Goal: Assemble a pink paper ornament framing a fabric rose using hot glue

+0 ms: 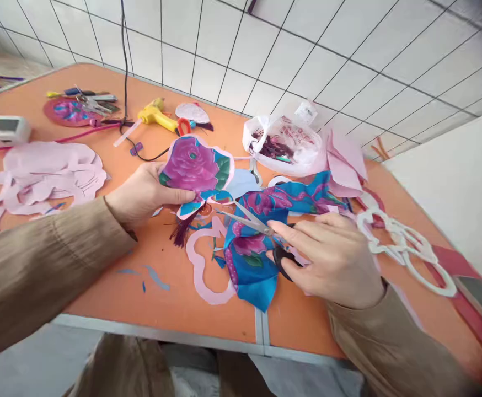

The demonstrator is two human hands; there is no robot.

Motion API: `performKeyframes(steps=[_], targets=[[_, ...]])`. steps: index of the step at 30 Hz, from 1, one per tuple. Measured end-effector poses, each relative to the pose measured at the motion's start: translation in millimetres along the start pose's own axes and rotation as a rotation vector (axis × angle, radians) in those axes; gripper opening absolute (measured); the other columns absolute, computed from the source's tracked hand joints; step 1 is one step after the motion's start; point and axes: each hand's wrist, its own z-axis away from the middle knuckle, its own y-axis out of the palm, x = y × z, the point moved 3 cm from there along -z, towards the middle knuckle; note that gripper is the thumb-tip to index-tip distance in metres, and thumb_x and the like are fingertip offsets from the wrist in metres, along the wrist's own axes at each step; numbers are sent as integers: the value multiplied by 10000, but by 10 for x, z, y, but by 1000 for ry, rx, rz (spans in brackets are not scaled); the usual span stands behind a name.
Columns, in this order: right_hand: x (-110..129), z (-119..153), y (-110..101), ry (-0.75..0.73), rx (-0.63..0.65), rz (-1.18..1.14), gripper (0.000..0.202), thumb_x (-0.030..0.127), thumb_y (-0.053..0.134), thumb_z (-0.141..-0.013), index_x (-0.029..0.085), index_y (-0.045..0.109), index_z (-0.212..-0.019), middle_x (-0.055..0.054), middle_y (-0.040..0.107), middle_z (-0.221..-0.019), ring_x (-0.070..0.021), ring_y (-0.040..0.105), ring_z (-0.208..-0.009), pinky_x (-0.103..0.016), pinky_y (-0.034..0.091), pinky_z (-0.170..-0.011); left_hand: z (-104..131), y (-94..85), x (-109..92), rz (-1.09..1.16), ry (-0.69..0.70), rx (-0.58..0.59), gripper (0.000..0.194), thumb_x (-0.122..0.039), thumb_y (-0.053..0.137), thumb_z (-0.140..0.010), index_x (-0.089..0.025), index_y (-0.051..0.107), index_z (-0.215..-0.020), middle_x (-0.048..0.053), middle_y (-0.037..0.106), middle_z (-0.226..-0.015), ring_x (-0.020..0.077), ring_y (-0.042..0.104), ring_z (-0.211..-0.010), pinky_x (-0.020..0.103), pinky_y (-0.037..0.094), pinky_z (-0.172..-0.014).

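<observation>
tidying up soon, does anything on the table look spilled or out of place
Nothing looks spilled, but blue scraps lie strewn toward the near edge of the table, apart from the pink pile, like stray trimmings.

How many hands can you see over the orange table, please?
2: the left hand holds the rose cutout by its edge; the right hand, farther right, holds the scissors.
</observation>
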Motion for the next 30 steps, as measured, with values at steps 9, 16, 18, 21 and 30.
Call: performKeyframes(steps=[9,16,18,21,30], targets=[[10,7,3,22,5,-42,301,95,601,-747,117,705,-1028,-16,594,-598,-173,563,-598,-364,399,-638,-22,-12,12,-13,-17,18,359,-184,914,-485,-127,742,-794,43,733,-751,164,654,-677,276,536,-614],[14,14,26,23,-17,-57,288,96,604,-727,103,715,-993,-20,600,-598,-170,570,-604,-357,409,-641,-5,7,12,47,-11,33,358,-157,916,-502,-123,761,-823,46,766,-810,150,672,-681,266,562,-652],[14,21,36,36,-7,-58,294,98,595,-735,124,709,-1005,-20,610,-606,-169,578,-610,-357,415,-650,1,15,4,45,-11,32,350,-157,916,-503,-124,761,-815,31,761,-798,139,668,-680,251,556,-654],[16,29,35,44,-10,-58,303,104,588,-742,151,698,-1021,-10,608,-609,-169,578,-600,-358,421,-649,4,19,-7,30,-15,16,353,-164,918,-488,-131,757,-800,23,752,-784,138,663,-676,250,552,-650],[9,33,46,52,-13,-51,325,109,581,-745,165,685,-1047,-2,607,-617,-173,585,-618,-348,417,-657,-2,23,-17,14,6,24,293,-140,894,-480,-153,750,-734,10,724,-720,126,638,-617,234,535,-591]])
